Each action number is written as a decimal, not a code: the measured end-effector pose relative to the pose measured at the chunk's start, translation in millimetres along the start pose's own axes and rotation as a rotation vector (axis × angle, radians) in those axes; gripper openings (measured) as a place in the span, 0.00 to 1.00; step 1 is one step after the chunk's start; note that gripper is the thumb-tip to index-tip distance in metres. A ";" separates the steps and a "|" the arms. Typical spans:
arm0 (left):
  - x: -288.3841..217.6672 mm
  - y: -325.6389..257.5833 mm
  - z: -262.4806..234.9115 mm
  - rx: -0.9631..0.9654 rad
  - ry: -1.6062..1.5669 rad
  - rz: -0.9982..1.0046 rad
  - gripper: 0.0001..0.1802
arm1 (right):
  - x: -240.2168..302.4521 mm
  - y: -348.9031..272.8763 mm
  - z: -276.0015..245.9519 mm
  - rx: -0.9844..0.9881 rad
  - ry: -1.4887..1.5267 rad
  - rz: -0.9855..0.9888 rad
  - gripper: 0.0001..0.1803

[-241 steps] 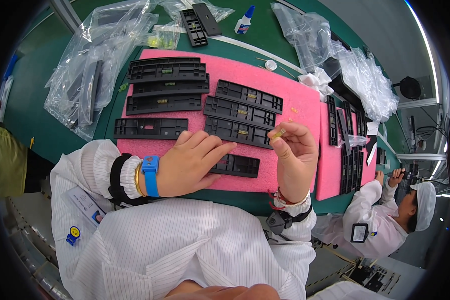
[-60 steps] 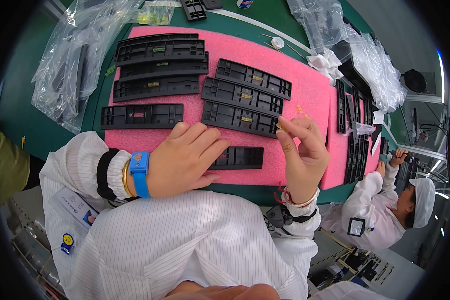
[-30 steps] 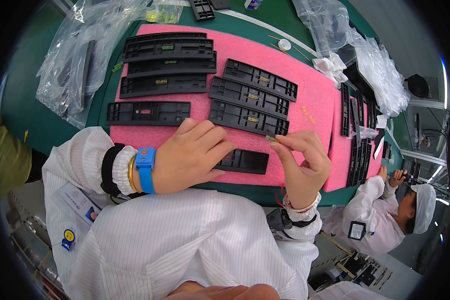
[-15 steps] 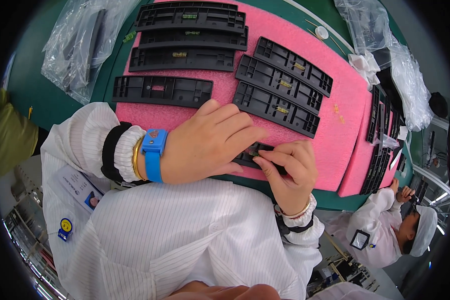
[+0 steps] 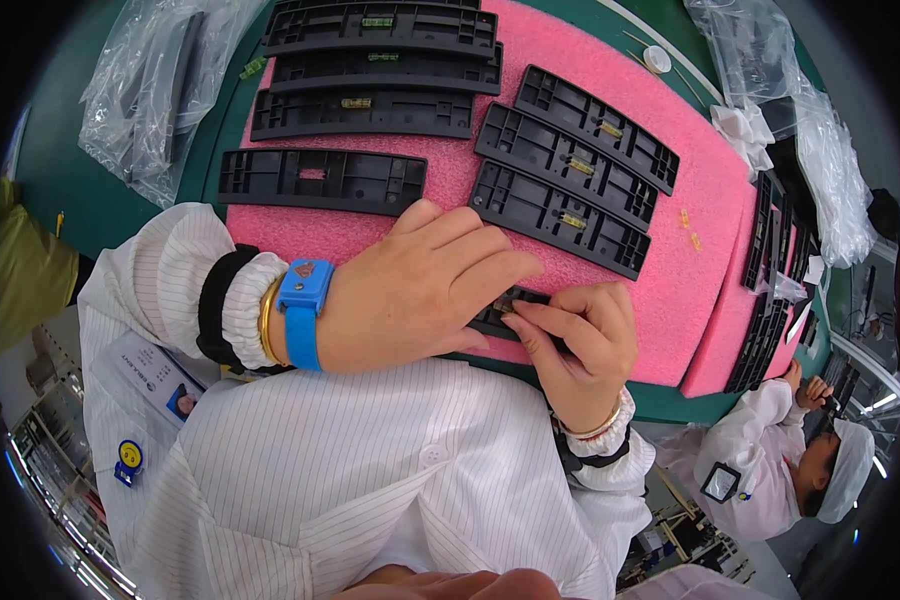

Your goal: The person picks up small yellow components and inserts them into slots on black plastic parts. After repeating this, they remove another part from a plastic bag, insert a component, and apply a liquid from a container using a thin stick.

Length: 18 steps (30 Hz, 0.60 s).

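My left hand (image 5: 420, 285) is closed over the left end of a black plastic strip (image 5: 493, 322), steadying it on the pink foam. At the slot of that strip, the thumb and forefinger of my right hand (image 5: 582, 345) pinch what looks like a small level vial (image 5: 506, 306), mostly covered by the fingertips. Beyond my hands lie similar ribbed black strips (image 5: 560, 215), several with a yellow or green vial in the slot. Just past my left hand, one strip (image 5: 320, 180) has a bare slot with pink showing through.
Two loose yellow vials (image 5: 690, 230) lie on the foam mat (image 5: 660, 330), right of the strips. A loose green vial (image 5: 253, 68) and a plastic bag (image 5: 160, 100) are at the far left. More black strips (image 5: 765, 300) lie at right, near a co-worker (image 5: 760, 460).
My right fingertips have shifted very slightly at the slot, while both hands keep their grip. The mat and strips sit a little differently in view, as my head has moved slightly.
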<state>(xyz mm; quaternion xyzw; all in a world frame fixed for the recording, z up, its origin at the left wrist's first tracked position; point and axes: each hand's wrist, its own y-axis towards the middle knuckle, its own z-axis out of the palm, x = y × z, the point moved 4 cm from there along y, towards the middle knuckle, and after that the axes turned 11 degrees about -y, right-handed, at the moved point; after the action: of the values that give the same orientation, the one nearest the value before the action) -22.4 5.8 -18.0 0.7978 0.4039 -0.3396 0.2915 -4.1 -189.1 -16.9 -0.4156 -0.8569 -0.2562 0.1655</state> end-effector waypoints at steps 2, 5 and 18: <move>0.6 -0.5 0.6 -0.004 -0.007 -0.001 0.42 | -0.4 -0.1 0.3 -0.004 -0.001 -0.007 0.14; 0.7 -0.9 1.6 -0.010 -0.009 -0.005 0.42 | -1.3 -0.8 1.1 -0.006 -0.004 -0.021 0.14; 1.7 -0.6 1.3 -0.015 -0.007 -0.005 0.39 | 8.4 8.2 -5.0 0.076 -0.120 -0.135 0.15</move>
<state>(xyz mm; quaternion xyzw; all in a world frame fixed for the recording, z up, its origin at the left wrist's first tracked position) -22.6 5.8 -20.3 0.7933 0.4075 -0.3403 0.2980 -2.3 -182.3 -6.2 -0.3647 -0.9005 -0.2088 0.1116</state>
